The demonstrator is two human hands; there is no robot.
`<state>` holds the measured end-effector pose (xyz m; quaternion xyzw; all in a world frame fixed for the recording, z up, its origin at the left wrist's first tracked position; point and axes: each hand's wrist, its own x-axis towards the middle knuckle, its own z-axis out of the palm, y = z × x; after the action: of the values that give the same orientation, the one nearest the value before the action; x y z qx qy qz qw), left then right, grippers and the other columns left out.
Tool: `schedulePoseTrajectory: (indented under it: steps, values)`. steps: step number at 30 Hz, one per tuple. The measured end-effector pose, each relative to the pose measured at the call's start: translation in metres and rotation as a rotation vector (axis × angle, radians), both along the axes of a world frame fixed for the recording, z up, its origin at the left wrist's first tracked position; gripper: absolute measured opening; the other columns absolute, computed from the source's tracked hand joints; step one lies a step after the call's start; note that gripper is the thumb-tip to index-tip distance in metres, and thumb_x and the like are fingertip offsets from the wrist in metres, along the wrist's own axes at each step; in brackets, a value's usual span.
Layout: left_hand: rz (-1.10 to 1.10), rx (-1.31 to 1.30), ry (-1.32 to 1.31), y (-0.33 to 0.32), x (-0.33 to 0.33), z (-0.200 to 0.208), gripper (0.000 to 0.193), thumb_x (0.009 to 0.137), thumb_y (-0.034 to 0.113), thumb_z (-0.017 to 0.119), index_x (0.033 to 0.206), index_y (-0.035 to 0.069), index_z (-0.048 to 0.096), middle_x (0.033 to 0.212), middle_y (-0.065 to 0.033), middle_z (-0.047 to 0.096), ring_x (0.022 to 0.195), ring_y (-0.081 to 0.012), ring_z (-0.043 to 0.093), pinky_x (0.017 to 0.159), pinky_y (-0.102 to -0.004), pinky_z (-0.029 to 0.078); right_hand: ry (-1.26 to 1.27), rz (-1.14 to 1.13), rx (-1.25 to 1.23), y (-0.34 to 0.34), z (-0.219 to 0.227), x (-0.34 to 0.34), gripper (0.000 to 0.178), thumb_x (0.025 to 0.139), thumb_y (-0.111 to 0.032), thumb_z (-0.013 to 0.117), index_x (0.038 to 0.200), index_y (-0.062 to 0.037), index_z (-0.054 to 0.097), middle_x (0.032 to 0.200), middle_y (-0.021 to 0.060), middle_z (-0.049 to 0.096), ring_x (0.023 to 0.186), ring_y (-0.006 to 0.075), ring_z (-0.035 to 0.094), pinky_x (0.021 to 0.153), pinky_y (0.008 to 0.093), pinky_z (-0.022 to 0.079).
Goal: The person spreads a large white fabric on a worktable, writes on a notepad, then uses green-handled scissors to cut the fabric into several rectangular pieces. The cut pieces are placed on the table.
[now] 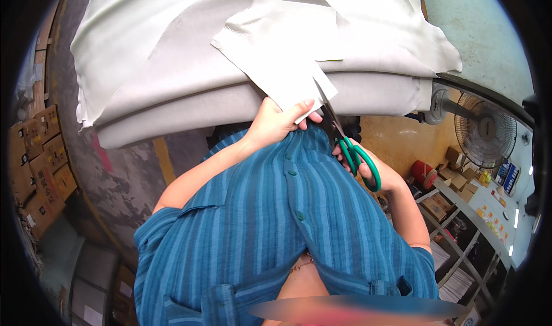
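My left hand point(277, 120) pinches the near corner of a white sheet point(270, 55) that looks like leather, thumb on top and fingers beneath. In my right hand point(376, 166) is a pair of scissors point(368, 168) with green handles, my thumb and fingers through the loops. The scissor blades point away from me and meet the sheet's edge, where a narrow strip point(325, 83) stands apart from the rest. Larger white hides point(144, 67) lie draped in layers over the work surface beneath the sheet, their grey undersides folded toward me.
A standing fan point(486, 129) is at the right, beside a pale green tabletop point(486, 27). Cardboard boxes point(43, 165) are stacked at the left. A red bucket-like container point(423, 173) and a metal shelf rack point(460, 242) stand at the lower right.
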<state>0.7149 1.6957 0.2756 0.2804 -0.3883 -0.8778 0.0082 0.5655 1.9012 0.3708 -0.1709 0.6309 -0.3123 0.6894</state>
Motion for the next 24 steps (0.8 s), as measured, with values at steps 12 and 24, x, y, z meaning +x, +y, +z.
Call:
schedulePoseTrajectory:
  steps: [12, 24]
  values:
    - [-0.007, 0.051, 0.045, 0.006, 0.009, 0.003, 0.024, 0.096, 0.028, 0.068, 0.096, 0.004, 0.07, 0.08, -0.0071, 0.073, 0.063, -0.005, 0.06, 0.052, -0.0181, 0.043, 0.018, -0.04, 0.131, -0.001, 0.008, 0.01, 0.064, 0.077, -0.067, 0.073, 0.094, -0.0108, 0.05, 0.08, -0.0046, 0.044, 0.068, 0.0064, 0.043, 0.059, 0.0224, 0.037]
    - [-0.082, 0.026, 0.06, -0.002, 0.01, 0.003, 0.024, 0.097, 0.027, 0.067, 0.096, 0.004, 0.07, 0.08, -0.0067, 0.073, 0.062, -0.0056, 0.059, 0.051, -0.0184, 0.042, 0.054, -0.099, 0.065, 0.006, -0.007, 0.023, 0.046, 0.091, -0.052, 0.067, 0.09, -0.009, 0.052, 0.067, -0.0032, 0.045, 0.051, 0.0063, 0.045, 0.046, 0.0215, 0.04]
